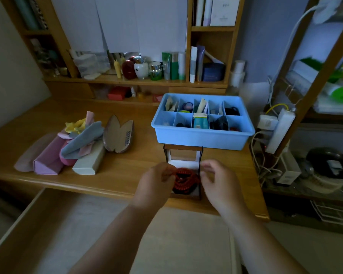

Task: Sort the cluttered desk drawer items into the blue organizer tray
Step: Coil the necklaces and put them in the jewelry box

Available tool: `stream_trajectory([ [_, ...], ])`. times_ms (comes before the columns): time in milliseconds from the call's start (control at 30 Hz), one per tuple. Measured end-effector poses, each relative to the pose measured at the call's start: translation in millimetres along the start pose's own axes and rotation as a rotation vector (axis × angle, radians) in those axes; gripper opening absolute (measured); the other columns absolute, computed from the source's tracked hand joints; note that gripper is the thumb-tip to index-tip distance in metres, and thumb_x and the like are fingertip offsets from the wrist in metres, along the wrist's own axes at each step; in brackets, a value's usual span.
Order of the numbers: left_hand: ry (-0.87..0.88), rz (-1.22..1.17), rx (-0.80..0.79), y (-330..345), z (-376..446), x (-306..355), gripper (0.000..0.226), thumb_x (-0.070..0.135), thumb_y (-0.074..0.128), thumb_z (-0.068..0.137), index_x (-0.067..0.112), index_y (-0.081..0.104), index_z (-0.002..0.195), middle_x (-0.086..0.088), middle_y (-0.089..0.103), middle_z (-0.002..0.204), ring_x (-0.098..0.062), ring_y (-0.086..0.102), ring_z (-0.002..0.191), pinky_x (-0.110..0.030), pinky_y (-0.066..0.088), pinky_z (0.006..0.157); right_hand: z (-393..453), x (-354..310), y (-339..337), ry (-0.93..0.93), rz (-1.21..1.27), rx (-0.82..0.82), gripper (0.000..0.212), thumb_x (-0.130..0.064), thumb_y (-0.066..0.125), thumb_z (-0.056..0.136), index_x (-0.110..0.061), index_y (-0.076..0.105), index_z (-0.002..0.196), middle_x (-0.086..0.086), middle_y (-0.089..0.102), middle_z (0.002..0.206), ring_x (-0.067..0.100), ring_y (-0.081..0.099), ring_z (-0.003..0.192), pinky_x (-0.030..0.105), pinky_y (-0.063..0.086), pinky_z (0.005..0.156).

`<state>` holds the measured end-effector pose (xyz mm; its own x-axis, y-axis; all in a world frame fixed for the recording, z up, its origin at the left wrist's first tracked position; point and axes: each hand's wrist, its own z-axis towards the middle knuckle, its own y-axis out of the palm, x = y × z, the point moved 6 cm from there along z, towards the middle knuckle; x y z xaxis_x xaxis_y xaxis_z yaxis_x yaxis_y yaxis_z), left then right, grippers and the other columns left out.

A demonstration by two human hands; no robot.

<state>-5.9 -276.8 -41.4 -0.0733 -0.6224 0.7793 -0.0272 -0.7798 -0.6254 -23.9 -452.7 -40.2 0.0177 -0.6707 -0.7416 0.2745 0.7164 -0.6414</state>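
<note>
The wooden desk [127,167] fills the middle of the view, with an open drawer [53,230] pulled out below its front edge at the left. On the desk's right half sits the blue organizer tray [202,138], its long axis running left to right, parallel to the desk's front edge; its two rows of compartments already hold small items.

At the left lies a pile of cleaning cloths [81,135] on several glasses cases [89,161], with an open brown case [119,133] just beside them.

Directly in front of the tray stands a small dark box [183,155], its lid upright and facing the person. Inside lies a coil of red beads [184,179].

The left hand [152,184] has its fingers curled onto the left end of the beads, pinching a strand. The right hand [218,180] is at the box's right wall, fingers bent and blurred; whether they grip the box or just touch it cannot be told.
</note>
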Motion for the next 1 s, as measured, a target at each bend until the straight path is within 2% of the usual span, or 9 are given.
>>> stream_trajectory([
  [100, 0.171, 0.047, 0.145, -11.0, -15.5, 1.9, 0.028, 0.005, 0.055, 0.088, 0.026, 0.069, 0.102, 0.027, 0.062, 0.092, 0.016, 0.057, 0.087, 0.002, 0.041, 0.069, -19.3, 24.2, -8.4, -0.010, 0.054, 0.070, 0.024, -0.017, 0.058, 0.090, -0.039, 0.058, 0.101, -0.025, 0.058, 0.093, -0.010, 0.055, 0.087, 0.005, 0.040, 0.065],
  [167, 0.269, 0.120, 0.190, -9.4, -27.7, 1.6, 0.027, 0.005, 0.055, 0.090, 0.019, 0.067, 0.109, 0.016, 0.065, 0.106, 0.013, 0.055, 0.093, 0.001, 0.041, 0.077, -29.0, 26.7, -3.9, -0.110, 0.014, 0.061, 0.024, -0.015, 0.057, 0.091, -0.027, 0.064, 0.110, -0.019, 0.062, 0.105, -0.005, 0.057, 0.096, 0.010, 0.043, 0.079],
  [333, 0.321, 0.423, 0.003, 25.8, -46.6, -12.6, 0.047, 0.032, 0.037, 0.098, 0.019, 0.037, 0.143, 0.004, 0.030, 0.152, -0.012, 0.023, 0.142, -0.031, 0.016, 0.118, -35.0, 7.0, 26.3, -0.368, -0.342, -0.146, 0.045, -0.039, 0.036, 0.098, -0.016, 0.053, 0.133, -0.002, 0.048, 0.142, 0.016, 0.039, 0.134, 0.038, 0.023, 0.113],
  [400, 0.314, 0.557, -0.020, 31.1, -48.6, -16.4, 0.052, 0.040, 0.028, 0.097, 0.021, 0.030, 0.146, 0.005, 0.024, 0.154, -0.011, 0.012, 0.145, -0.033, 0.000, 0.118, -33.2, 1.0, 29.0, -0.447, -0.523, -0.155, 0.051, -0.045, 0.030, 0.096, -0.017, 0.062, 0.125, -0.002, 0.058, 0.133, 0.019, 0.050, 0.127, 0.045, 0.027, 0.109],
  [533, 0.335, 0.597, -0.011, 23.7, -45.5, -8.7, 0.057, 0.044, 0.021, 0.094, 0.019, 0.038, 0.143, 0.003, 0.035, 0.150, -0.012, 0.020, 0.142, -0.036, 0.002, 0.116, -29.2, -5.9, 22.8, -0.463, -0.529, -0.119, 0.053, -0.046, 0.032, 0.093, -0.015, 0.064, 0.121, 0.001, 0.064, 0.125, 0.021, 0.057, 0.119, 0.048, 0.036, 0.103],
  [667, 0.421, 0.652, -0.077, 27.7, -41.8, -3.3, 0.054, 0.046, 0.022, 0.097, 0.026, 0.025, 0.147, 0.009, 0.020, 0.155, -0.004, 0.003, 0.143, -0.037, -0.004, 0.118, -29.4, -3.4, 31.8, -0.448, -0.393, -0.231, 0.054, -0.050, 0.039, 0.095, -0.020, 0.045, 0.140, -0.002, 0.043, 0.146, 0.016, 0.034, 0.138, 0.036, 0.017, 0.115],
  [800, 0.587, 0.311, 0.199, -15.4, -39.9, 24.1, 0.032, 0.027, 0.047, 0.091, 0.012, 0.060, 0.116, -0.004, 0.058, 0.118, -0.015, 0.055, 0.109, -0.036, 0.047, 0.096, -13.7, 26.4, 17.4, -0.126, -0.011, -0.177, 0.091, -0.054, 0.071, 0.073, -0.036, 0.021, 0.147, -0.012, 0.028, 0.151, 0.002, 0.022, 0.135, 0.025, 0.022, 0.109],
  [900, 0.591, 0.368, 0.269, -37.0, -14.8, 44.4, 0.042, 0.036, 0.045, 0.092, 0.011, 0.052, 0.126, -0.007, 0.050, 0.128, -0.017, 0.047, 0.117, -0.029, 0.041, 0.099, 1.6, 41.2, 21.8, 0.042, 0.074, -0.396, 0.131, -0.051, 0.085, 0.054, -0.050, -0.012, 0.142, -0.014, 0.013, 0.157, 0.010, 0.013, 0.143, 0.039, 0.020, 0.117],
  [1000, 0.473, 0.443, 0.055, -31.6, 23.8, 55.0, 0.050, 0.041, 0.041, 0.095, 0.021, 0.038, 0.141, 0.000, 0.041, 0.146, -0.013, 0.036, 0.133, -0.028, 0.029, 0.109, 10.0, 35.4, 27.9, -0.034, 0.031, -0.488, 0.135, -0.049, 0.087, 0.052, -0.066, -0.027, 0.122, -0.015, 0.013, 0.156, 0.017, 0.007, 0.146, 0.047, 0.016, 0.118],
])
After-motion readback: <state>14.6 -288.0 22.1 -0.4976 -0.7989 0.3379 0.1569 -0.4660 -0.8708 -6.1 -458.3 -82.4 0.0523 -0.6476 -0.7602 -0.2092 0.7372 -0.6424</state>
